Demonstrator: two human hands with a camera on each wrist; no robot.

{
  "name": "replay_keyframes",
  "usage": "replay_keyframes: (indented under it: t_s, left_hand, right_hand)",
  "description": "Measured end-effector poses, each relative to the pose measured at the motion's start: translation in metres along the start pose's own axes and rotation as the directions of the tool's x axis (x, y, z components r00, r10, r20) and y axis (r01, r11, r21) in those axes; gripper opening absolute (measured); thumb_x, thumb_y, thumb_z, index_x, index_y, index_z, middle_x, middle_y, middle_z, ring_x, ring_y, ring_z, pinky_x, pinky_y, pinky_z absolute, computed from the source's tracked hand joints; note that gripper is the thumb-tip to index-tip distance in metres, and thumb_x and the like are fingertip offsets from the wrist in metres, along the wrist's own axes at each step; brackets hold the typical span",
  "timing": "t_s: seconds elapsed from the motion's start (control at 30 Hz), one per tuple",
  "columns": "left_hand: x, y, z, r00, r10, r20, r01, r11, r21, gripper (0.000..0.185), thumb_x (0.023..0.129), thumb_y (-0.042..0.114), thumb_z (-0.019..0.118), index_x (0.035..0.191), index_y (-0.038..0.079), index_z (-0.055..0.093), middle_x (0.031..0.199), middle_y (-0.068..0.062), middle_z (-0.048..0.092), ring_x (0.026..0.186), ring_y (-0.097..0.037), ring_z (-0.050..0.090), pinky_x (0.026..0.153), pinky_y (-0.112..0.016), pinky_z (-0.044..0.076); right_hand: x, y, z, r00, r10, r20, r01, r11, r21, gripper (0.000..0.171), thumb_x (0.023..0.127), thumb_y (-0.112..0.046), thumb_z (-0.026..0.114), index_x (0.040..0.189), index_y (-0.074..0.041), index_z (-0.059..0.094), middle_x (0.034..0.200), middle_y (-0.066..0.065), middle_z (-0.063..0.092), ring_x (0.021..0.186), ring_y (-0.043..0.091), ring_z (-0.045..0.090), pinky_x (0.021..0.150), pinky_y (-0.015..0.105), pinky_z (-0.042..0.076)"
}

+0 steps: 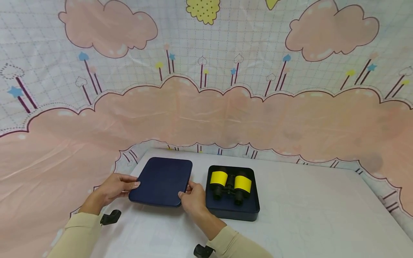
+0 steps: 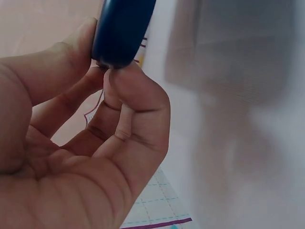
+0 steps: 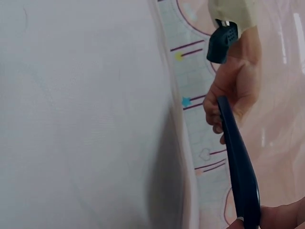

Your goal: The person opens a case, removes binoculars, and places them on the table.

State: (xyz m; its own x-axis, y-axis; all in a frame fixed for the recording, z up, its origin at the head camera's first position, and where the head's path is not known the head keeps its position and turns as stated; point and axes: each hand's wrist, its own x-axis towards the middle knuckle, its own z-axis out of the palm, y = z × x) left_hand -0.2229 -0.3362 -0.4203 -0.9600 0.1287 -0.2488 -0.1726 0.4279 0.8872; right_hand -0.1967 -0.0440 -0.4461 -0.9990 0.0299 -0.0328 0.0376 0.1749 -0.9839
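Both hands grasp the navy lid (image 1: 161, 181) over the tabletop (image 1: 306, 215), beside the binoculars (image 1: 230, 183) in their box (image 1: 237, 211). Left hand (image 1: 113, 188) fingers (image 2: 138, 100) pinch its rim (head view hides this); right hand (image 1: 193, 200) is mostly cut off in the right wrist view.

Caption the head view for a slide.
Both hands, left hand and right hand, hold a navy lid beside an open box containing yellow-banded binoculars.
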Motion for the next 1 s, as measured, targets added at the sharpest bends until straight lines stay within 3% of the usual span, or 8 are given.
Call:
replay_keyframes:
  t_s: [0.23,0.7,1.0]
  left_hand:
    - [0.001,-0.005,-0.001,1.000,-0.020,-0.009,0.020,1.000,0.005,0.055,0.101,0.015,0.070,0.140,-0.019,0.051,0.095,0.009,0.072,0.082,-0.006,0.065,0.074,-0.027,0.059]
    - [0.002,-0.010,0.000,1.000,-0.017,-0.026,0.018,1.000,0.010,0.055,0.099,0.015,0.072,0.138,-0.020,0.053,0.100,0.005,0.075,0.083,-0.007,0.070,0.075,-0.027,0.061]
    - [0.001,-0.015,0.003,0.998,-0.023,-0.050,0.025,0.999,0.039,0.053,0.097,0.013,0.074,0.134,-0.019,0.057,0.102,0.001,0.077,0.082,-0.009,0.067,0.072,-0.027,0.059]
  right_hand:
    - [0.000,0.004,0.005,1.000,0.005,0.006,-0.005,1.000,0.028,0.052,0.086,0.010,0.075,0.136,0.011,0.062,0.093,0.005,0.054,0.083,0.012,0.053,0.070,0.020,0.048]
    - [-0.001,0.007,0.009,0.999,0.037,0.021,-0.037,0.999,-0.035,0.050,0.088,0.008,0.074,0.136,0.012,0.061,0.094,0.005,0.054,0.089,0.015,0.055,0.075,0.025,0.052]
    - [0.001,0.015,0.014,1.000,0.023,0.016,-0.022,0.996,-0.084,0.048,0.087,0.007,0.075,0.133,0.014,0.063,0.090,0.007,0.059,0.084,0.013,0.056,0.073,0.027,0.053]
